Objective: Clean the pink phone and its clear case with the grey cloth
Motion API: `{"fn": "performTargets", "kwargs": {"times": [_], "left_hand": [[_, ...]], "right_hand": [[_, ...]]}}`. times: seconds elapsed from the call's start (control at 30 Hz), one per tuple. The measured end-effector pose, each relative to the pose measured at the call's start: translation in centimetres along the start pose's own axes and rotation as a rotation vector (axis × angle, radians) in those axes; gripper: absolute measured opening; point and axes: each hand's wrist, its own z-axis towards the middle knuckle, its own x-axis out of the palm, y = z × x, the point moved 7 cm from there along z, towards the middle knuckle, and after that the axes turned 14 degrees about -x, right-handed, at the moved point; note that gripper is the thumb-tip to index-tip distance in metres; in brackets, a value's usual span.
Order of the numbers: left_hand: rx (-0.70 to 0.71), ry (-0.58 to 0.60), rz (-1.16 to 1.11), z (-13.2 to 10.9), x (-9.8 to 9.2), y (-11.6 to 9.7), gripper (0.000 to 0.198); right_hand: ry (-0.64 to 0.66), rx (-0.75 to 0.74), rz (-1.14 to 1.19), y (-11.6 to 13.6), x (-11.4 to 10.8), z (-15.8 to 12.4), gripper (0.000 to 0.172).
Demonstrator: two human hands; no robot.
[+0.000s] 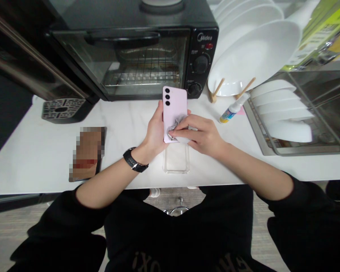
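Observation:
A pale pink smartphone (175,104) lies back side up in my left hand (154,130), whose fingers wrap around its left edge and underside. Three camera lenses show at the phone's upper left. My right hand (200,132) pinches a crumpled light grey cloth (181,122) and presses it on the lower part of the phone's back. Below the phone, a clear phone case (176,160) rests on the white counter, its upper end hidden by the phone and my hands. To the right stands a small white spray bottle (231,110) with a blue and yellow label.
A black toaster oven (130,64) stands behind my hands. White plates (252,56) lean in a wooden rack at right, and bowls (283,109) sit by the sink. A blurred-out flat object (87,153) lies left, near a black drip tray (64,108).

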Motion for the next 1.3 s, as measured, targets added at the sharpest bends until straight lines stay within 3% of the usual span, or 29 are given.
{"fn": "performTargets", "kwargs": {"times": [0.23, 0.47, 0.6, 0.73, 0.93, 1.1, 1.3], "left_hand": [[0.060, 0.023, 0.013, 0.1, -0.3, -0.9, 0.064], [-0.138, -0.037, 0.086, -0.3, 0.1, 1.2, 0.058], [-0.235, 0.030, 0.154, 0.0, 0.0, 2.6, 0.063], [-0.236, 0.094, 0.228, 0.2, -0.3, 3.3, 0.064], [-0.235, 0.025, 0.264, 0.5, -0.9, 3.6, 0.064], [-0.146, -0.040, 0.109, 0.4, -0.5, 2.4, 0.050], [-0.072, -0.016, 0.023, 0.0, 0.5, 1.5, 0.061]], "right_hand": [[-0.009, 0.074, -0.069, -2.4, -1.6, -0.9, 0.042], [-0.099, 0.247, -0.118, -4.8, -2.7, -2.4, 0.042], [-0.180, 0.318, -0.118, -5.0, -3.1, -2.5, 0.044], [-0.234, 0.352, -0.128, -4.6, -3.3, -2.4, 0.042], [-0.252, 0.291, -0.041, -3.4, -2.8, -1.6, 0.039], [-0.065, 0.095, 0.057, -1.1, -0.8, -0.4, 0.037], [0.017, -0.011, 0.021, -0.1, -0.1, 0.2, 0.028]]}}
